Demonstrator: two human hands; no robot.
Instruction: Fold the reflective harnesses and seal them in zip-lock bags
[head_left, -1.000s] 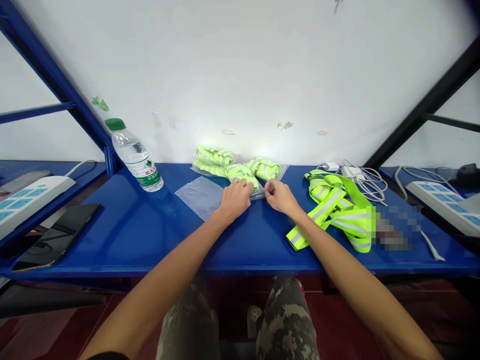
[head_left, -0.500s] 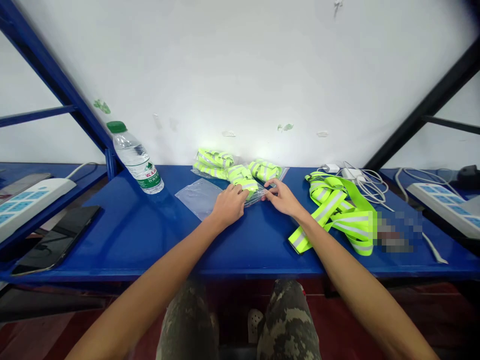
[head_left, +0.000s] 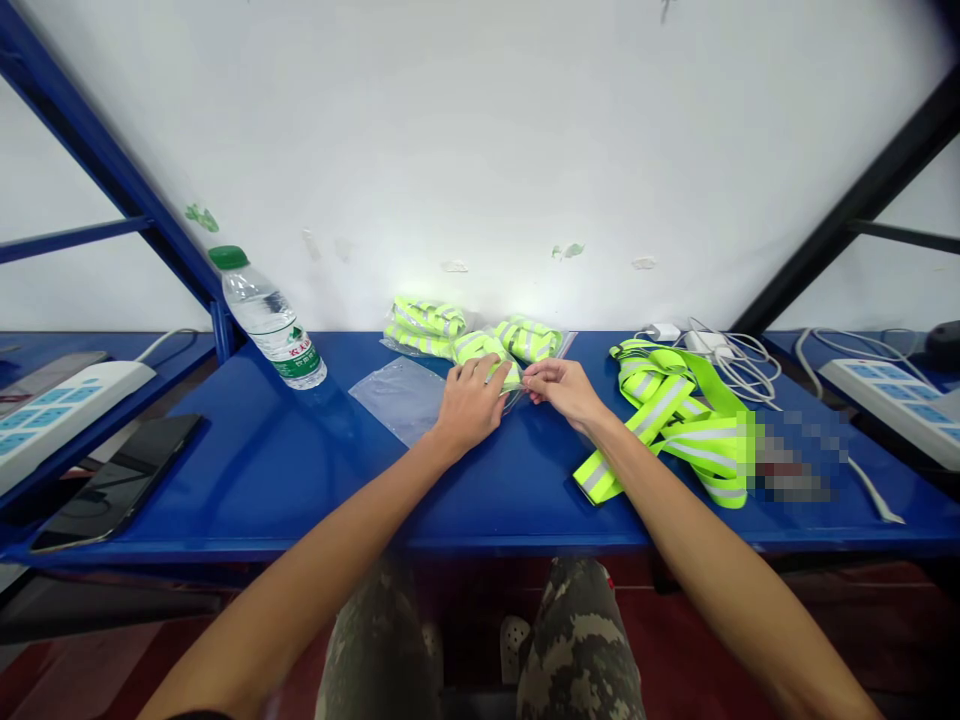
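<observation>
A clear plastic bag with a folded neon-yellow reflective strap (head_left: 480, 346) inside lies at the middle of the table. My left hand (head_left: 472, 402) is closed over its near side, fingers curled on the strap and film. At the bag's right end, my right hand (head_left: 561, 388) pinches the film between thumb and fingers. Behind it, against the wall, are two more bagged straps, one to the left (head_left: 424, 325) and one to the right (head_left: 529, 338). A flat clear bag (head_left: 401, 400) lies beside my left hand, partly under it.
Loose neon-yellow reflective straps (head_left: 667, 410) are heaped by my right forearm. White chargers and cables (head_left: 731, 360) lie behind them. A water bottle (head_left: 274, 325) stands at the left, with a phone (head_left: 120, 480) and a power strip (head_left: 75, 405) further left. Another power strip (head_left: 892, 400) is at right.
My left hand has shifted slightly right, further over the bagged strap. My right hand's fingers have closed together on the bag's edge, drawing the film in.
</observation>
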